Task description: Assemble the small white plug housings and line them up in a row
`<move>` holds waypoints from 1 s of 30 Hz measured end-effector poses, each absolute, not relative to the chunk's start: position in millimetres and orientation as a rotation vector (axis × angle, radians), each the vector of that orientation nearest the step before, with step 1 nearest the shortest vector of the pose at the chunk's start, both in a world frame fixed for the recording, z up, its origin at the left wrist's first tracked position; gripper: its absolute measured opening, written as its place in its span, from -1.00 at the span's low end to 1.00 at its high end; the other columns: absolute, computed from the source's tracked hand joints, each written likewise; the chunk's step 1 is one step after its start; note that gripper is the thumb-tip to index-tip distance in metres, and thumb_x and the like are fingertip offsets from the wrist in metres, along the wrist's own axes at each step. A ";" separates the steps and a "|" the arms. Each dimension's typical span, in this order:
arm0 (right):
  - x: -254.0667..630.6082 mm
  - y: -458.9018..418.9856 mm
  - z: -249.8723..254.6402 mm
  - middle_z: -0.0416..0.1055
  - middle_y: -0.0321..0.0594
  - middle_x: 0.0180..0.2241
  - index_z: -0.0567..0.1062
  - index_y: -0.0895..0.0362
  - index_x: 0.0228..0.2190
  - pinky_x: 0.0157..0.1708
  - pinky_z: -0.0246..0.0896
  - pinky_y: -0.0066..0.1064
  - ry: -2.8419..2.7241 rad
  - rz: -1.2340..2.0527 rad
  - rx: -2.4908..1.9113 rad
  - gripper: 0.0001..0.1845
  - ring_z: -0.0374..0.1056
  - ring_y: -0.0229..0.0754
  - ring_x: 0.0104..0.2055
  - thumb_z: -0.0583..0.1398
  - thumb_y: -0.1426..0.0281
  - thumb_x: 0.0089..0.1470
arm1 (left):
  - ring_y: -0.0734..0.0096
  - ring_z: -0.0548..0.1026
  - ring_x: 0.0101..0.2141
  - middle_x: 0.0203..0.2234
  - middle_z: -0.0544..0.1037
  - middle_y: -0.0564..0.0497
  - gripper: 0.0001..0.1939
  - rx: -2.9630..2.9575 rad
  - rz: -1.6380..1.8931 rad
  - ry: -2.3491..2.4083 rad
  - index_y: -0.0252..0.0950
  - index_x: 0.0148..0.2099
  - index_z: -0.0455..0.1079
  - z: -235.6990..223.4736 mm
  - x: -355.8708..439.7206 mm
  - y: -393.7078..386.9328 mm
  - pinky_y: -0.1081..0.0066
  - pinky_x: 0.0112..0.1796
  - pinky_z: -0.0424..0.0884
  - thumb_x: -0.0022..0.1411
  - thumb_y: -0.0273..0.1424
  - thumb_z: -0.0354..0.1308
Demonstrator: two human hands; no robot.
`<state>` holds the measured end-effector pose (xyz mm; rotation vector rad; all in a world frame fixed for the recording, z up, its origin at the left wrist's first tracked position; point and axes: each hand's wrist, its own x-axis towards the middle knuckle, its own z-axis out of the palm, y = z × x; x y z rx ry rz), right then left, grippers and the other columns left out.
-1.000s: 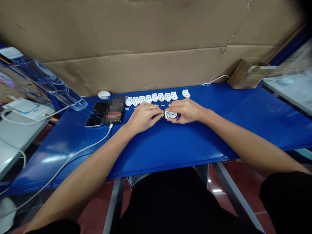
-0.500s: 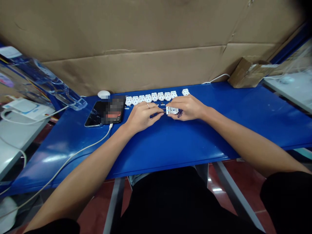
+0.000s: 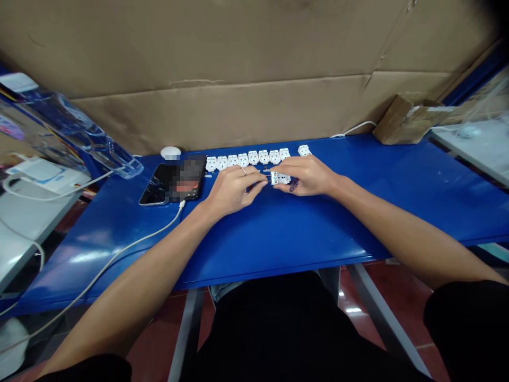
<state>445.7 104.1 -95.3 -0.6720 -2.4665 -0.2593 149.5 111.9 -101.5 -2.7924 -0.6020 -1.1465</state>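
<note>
My right hand (image 3: 308, 176) grips a small white plastic socket part (image 3: 280, 179) just above the blue table (image 3: 278, 228). My left hand (image 3: 231, 189), a ring on one finger, pinches its fingertips against the part's left end; what lies between them is too small to see. Behind both hands runs a row of several matching white socket parts (image 3: 248, 158), with one more white part (image 3: 304, 150) set apart at the right. Tiny metal pieces (image 3: 265, 170) lie on the table between the row and my hands.
A phone (image 3: 175, 183) on a white charging cable (image 3: 119, 249) lies left of my hands, a small white round object (image 3: 170, 153) behind it. A clear plastic tray (image 3: 79, 138) stands far left, a cardboard box (image 3: 405, 124) back right. A cardboard wall (image 3: 254, 74) backs the table.
Both hands, with the white part between them, have shifted slightly away from me toward the row. Nothing was put down or picked up.
</note>
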 end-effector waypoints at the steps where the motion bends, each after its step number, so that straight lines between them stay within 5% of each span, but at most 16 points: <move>1: 445.7 104.2 -95.4 0.78 -0.06 -0.10 0.72 0.18 0.13 -0.17 0.47 -0.29 -2.462 -0.266 -0.665 -0.62 0.67 -0.06 -0.12 0.29 0.19 0.52 | 0.22 0.81 -0.19 -0.17 0.84 -0.04 -0.79 -2.789 -1.153 -0.600 -0.19 -0.02 0.75 -101.4 149.6 111.5 0.22 -0.14 0.68 0.65 -0.36 0.27; 16: 447.7 104.2 -92.5 0.75 -0.07 -0.16 0.73 0.17 0.12 -0.22 0.36 -0.29 -2.498 -0.260 -0.714 -0.58 0.63 -0.06 -0.16 0.24 0.16 0.53 | 0.26 0.79 -0.22 -0.18 0.84 -0.05 -0.84 -2.833 -1.254 -0.681 -0.18 0.02 0.75 -108.6 148.8 115.5 0.25 -0.15 0.68 0.62 -0.30 0.34; 23: 447.1 101.1 -89.3 0.70 -0.03 0.06 0.73 0.09 0.12 -0.33 0.22 -0.33 -2.479 -0.267 -0.785 -0.63 0.56 -0.11 -0.16 0.28 0.17 0.49 | 0.30 0.73 -0.29 -0.22 0.81 -0.03 -0.84 -2.856 -1.227 -0.748 -0.20 -0.01 0.73 -106.2 147.2 114.5 0.28 -0.19 0.63 0.60 -0.28 0.34; 30: 448.3 103.3 -92.6 0.69 -0.05 0.03 0.70 0.11 0.18 -0.35 0.20 -0.34 -2.499 -0.332 -0.750 -0.62 0.56 -0.11 -0.12 0.28 0.21 0.50 | 0.41 0.61 -0.38 -0.22 0.74 0.00 -0.82 -2.846 -1.263 -0.786 -0.23 -0.03 0.62 -103.0 146.6 114.5 0.35 -0.26 0.55 0.53 -0.23 0.44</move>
